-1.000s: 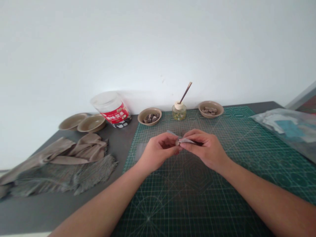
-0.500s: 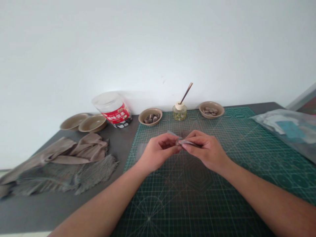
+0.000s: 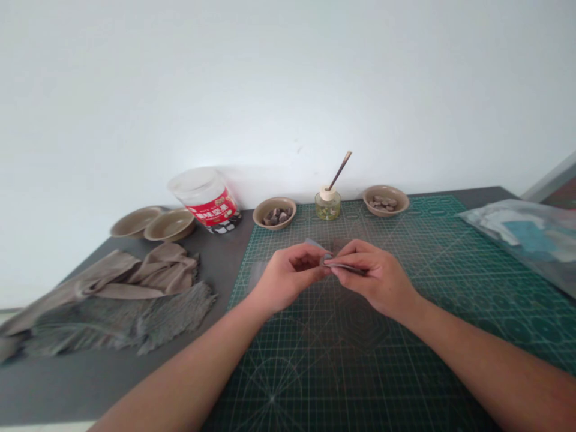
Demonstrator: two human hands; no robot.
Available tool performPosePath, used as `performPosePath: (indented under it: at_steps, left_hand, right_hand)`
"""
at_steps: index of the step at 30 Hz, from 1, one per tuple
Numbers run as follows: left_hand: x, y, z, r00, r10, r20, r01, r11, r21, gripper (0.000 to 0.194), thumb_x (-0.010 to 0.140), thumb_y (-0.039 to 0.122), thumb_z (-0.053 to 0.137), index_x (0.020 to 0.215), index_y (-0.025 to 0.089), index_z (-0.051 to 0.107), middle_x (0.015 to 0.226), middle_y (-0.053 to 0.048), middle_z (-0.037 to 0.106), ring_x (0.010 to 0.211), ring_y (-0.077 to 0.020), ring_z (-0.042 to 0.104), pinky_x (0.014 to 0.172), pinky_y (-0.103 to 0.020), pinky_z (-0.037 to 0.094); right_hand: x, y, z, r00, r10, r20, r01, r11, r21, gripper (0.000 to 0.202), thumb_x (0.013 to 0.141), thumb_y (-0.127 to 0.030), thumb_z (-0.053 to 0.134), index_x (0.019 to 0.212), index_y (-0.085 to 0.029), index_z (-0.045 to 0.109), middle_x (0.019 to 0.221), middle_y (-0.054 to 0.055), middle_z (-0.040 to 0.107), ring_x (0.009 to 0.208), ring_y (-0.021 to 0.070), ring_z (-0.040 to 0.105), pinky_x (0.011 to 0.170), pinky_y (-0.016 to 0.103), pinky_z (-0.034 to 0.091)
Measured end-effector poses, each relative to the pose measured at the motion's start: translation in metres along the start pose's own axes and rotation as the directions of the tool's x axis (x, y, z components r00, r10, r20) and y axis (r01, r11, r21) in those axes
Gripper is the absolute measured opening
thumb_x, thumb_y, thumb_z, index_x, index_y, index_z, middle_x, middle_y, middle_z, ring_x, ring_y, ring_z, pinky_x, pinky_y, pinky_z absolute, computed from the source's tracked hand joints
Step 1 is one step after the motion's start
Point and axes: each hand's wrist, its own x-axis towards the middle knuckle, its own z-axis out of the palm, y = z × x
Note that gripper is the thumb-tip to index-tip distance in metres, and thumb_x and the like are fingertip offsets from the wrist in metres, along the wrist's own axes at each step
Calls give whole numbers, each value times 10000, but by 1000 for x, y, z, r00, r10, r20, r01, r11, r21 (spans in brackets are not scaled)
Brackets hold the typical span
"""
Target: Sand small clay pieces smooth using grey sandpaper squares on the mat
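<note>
Above the green cutting mat (image 3: 306, 348), my two hands meet with fingertips almost touching. My left hand (image 3: 290, 273) is closed in a pinch on a small grey piece (image 3: 326, 258); a thin bluish-grey edge rises behind its fingers. Pinched between thumb and fingers, my right hand (image 3: 375, 270) grips a thin grey-brown flat piece (image 3: 351, 266), which presses against the grey piece. Whether these are cloth, paper or something else I cannot tell, as the fingers cover most of them.
Behind stand a bowl of dark chunks (image 3: 275, 215), a glass bottle with a stick (image 3: 327, 205) and a bowl of brown discs (image 3: 385, 202). Leftward are a plastic tub (image 3: 211, 207), two bowls (image 3: 168, 225) and crumpled cloths (image 3: 121, 288). A clear bag (image 3: 526, 231) lies right.
My right fingers have shifted slightly left and tilted, and more of the grey piece shows at the left fingertips. Both hands keep their hold; the other things have stayed put.
</note>
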Motion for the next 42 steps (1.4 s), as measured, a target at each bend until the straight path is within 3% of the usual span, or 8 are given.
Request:
performPosePath:
  at_steps: [12, 18, 23, 28, 32, 37, 42]
  left_hand:
    - [1, -1, -2, 999, -23, 28, 23, 999, 22, 204, 797, 299, 801, 894, 138, 720, 775, -28, 684, 671, -130, 608, 624, -252, 492]
    - [1, 0, 0, 1000, 0, 14, 0, 1000, -10, 203, 768, 237, 815, 928, 144, 732, 854, -50, 727, 767, -151, 651, 707, -264, 517]
    - [0, 1, 0, 1000, -8, -2, 8, 1000, 28, 197, 778, 272, 805, 912, 145, 735, 819, -46, 725, 713, -145, 643, 658, -260, 512]
    - [1, 1, 0, 1000, 23, 7, -23, 1000, 16, 194, 775, 214, 795, 947, 145, 736, 878, -58, 739, 796, -166, 673, 726, -278, 534]
    - [1, 1, -2, 1000, -2, 21, 1, 999, 52, 158, 796, 224, 782, 925, 143, 740, 809, -38, 721, 719, -140, 644, 677, -259, 516]
    - [2, -1, -2, 1000, 21, 15, -21, 999, 28, 193, 775, 149, 778, 963, 158, 739, 843, -29, 736, 762, -144, 666, 728, -265, 528]
    - [2, 0, -2, 999, 37, 16, -38, 998, 52, 197, 777, 182, 787, 967, 149, 745, 856, -48, 731, 770, -157, 660, 699, -265, 518]
  right_hand:
    - [-1, 4, 0, 994, -102, -28, 98, 989, -115, 233, 913, -245, 689, 1121, -303, 777, 969, 32, 695, 864, 169, 659, 740, 299, 539]
    - [-1, 0, 1, 999, -32, 6, 32, 999, -31, 196, 914, -254, 691, 1076, -304, 790, 942, 23, 689, 841, 159, 658, 722, 285, 535]
    - [-1, 0, 1, 997, -82, -15, 80, 992, -101, 226, 925, -274, 678, 1125, -308, 778, 943, 28, 690, 847, 168, 656, 736, 302, 535]
    - [-1, 0, 0, 998, -65, 25, 67, 996, -60, 211, 921, -270, 685, 1103, -302, 785, 923, 21, 688, 831, 160, 657, 725, 290, 533]
    - [0, 1, 1, 995, -101, -7, 100, 988, -116, 231, 921, -267, 682, 1128, -303, 778, 933, 26, 692, 836, 165, 654, 732, 299, 529]
    - [0, 0, 1, 997, -44, 58, 47, 998, -36, 183, 914, -262, 686, 1058, -298, 794, 919, 24, 686, 838, 167, 659, 741, 297, 534]
    - [0, 1, 1, 998, 3, 67, -4, 1000, 13, 163, 910, -284, 696, 1036, -300, 798, 906, 19, 679, 821, 162, 657, 727, 291, 534]
